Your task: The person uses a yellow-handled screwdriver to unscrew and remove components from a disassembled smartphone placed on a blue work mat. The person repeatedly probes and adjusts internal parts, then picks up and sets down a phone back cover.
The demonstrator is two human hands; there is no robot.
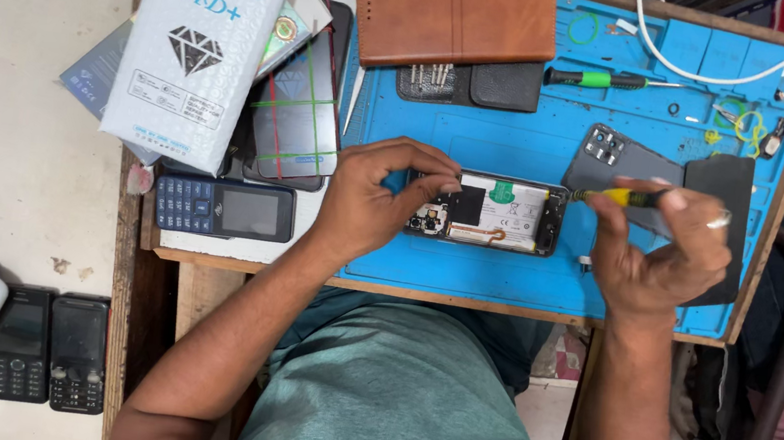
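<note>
- The opened phone lies back-off on the blue mat, between both hands.
- Left hand pinches the phone's top end, fingertips closed on its edge by the camera module.
- Right hand grips a yellow-handled screwdriver, fingers wrapped tight, tip at the phone's lower end.
- Risk, as I judge it — the tip could slip onto the battery or a flex cable if the phone shifts; loose screws could roll off the mat.
- A white padded packet with blue print and a diamond figure lies left of the mat, atop stacked phones; a brown wallet case lies above.
</note>
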